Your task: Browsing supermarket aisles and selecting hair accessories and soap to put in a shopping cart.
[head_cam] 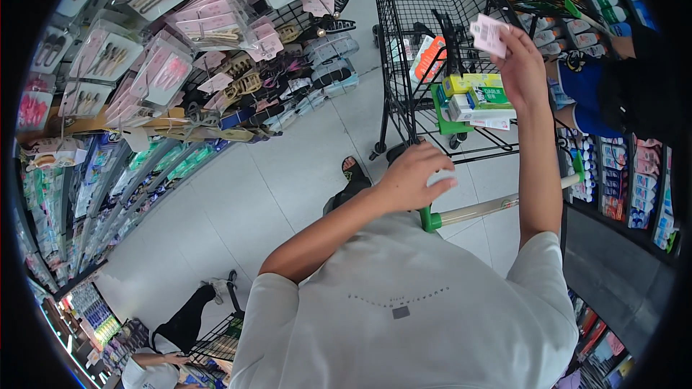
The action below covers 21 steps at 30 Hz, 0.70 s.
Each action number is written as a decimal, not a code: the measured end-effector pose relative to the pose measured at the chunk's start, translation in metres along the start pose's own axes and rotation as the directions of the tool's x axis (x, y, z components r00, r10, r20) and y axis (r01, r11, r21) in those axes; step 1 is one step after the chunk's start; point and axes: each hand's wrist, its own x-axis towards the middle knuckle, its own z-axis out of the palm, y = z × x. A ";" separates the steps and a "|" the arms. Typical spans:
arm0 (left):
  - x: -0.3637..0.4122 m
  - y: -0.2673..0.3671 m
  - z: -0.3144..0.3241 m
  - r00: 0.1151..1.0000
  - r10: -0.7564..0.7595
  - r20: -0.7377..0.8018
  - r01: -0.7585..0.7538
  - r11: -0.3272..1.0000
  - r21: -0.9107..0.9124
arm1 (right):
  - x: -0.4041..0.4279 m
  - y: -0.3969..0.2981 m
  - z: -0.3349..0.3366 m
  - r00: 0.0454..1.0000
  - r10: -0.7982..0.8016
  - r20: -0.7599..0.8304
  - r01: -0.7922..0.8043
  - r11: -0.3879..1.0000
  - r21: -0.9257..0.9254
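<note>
A small pink card with a printed code is pinched between the thumb and fingers of my right hand, held up over a black wire shopping cart. My left hand hovers near the left end of the cart's handle bar, fingers curled but apart, and seems to grip nothing. Inside the cart, a green Darlie box and a yellow box lie on white boxes near a green panel. Farther in leans an orange-and-white package.
At left, a rack holds carded hair clips above shelves of packaged goods. Shelves of bottles line the right, where a person in blue shorts stands close to the cart. Another person with a cart is at lower left.
</note>
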 end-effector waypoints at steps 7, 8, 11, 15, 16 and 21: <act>-0.008 -0.012 0.018 0.925 -0.063 0.374 -0.030 0.971 0.239 | 0.129 0.043 -0.013 0.991 -0.055 0.121 0.121 0.750 -0.650; -0.012 -0.015 0.021 0.932 -0.039 0.362 -0.063 0.962 0.266 | 0.147 0.057 -0.017 0.988 -0.017 0.153 0.120 0.706 -0.698; -0.012 -0.012 0.020 0.940 -0.048 0.338 -0.032 0.974 0.225 | 0.193 0.089 -0.031 0.959 0.186 0.216 0.162 0.267 -0.950; -0.012 -0.010 0.016 0.941 -0.074 0.330 0.014 0.984 0.179 | 0.227 0.125 -0.045 0.837 0.499 0.226 0.207 0.092 -0.974; -0.012 -0.009 0.016 0.931 -0.095 0.354 0.032 0.983 0.180 | 0.233 0.131 -0.047 0.767 0.615 0.182 0.290 -0.079 -0.954; -0.014 -0.012 0.016 0.934 -0.113 0.340 0.050 0.981 0.187 | 0.232 0.134 -0.042 0.665 0.734 0.138 0.381 -0.175 -0.908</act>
